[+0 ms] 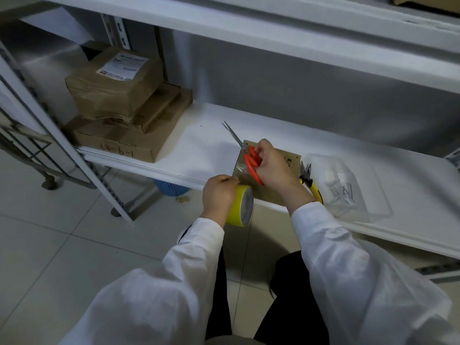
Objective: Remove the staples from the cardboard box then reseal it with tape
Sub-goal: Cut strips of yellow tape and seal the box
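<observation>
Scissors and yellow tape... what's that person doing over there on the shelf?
A person is taping a small cardboard box on the white shelf. The left hand grips the yellow tape roll, a clear strip running to the box. The right hand holds orange-handled scissors, blades open, seemingly ready to cut. Yellow-handled pliers lie beside the box, and a clear tray holds bent metal pieces, likely the staples.
</observation>
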A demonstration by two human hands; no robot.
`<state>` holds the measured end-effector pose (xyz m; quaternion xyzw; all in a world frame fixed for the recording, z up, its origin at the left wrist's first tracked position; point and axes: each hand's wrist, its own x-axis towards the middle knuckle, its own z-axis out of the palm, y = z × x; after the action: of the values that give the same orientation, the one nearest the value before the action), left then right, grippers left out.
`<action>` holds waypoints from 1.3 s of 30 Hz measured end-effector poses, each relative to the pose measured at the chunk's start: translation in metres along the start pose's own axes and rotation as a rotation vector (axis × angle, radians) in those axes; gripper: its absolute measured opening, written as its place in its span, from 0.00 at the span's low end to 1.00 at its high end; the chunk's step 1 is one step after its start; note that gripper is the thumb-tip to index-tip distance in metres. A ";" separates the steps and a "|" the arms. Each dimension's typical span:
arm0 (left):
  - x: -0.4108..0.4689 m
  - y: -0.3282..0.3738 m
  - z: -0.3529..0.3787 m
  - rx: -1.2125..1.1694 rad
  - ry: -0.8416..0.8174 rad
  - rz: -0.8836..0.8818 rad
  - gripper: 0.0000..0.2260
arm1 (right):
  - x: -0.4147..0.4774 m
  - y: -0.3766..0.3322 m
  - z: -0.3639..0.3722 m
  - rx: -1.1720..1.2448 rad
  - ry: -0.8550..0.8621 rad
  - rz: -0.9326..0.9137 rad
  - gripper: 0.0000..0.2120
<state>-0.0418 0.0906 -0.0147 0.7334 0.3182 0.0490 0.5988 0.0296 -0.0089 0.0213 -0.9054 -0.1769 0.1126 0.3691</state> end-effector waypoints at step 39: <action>0.008 -0.020 0.016 0.011 0.044 0.029 0.11 | -0.001 0.003 0.022 -0.374 0.240 -0.024 0.16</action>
<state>-0.0367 0.0823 -0.0403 0.7401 0.3206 0.0719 0.5868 0.0218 0.0030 0.0038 -0.9629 -0.1602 -0.0351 0.2143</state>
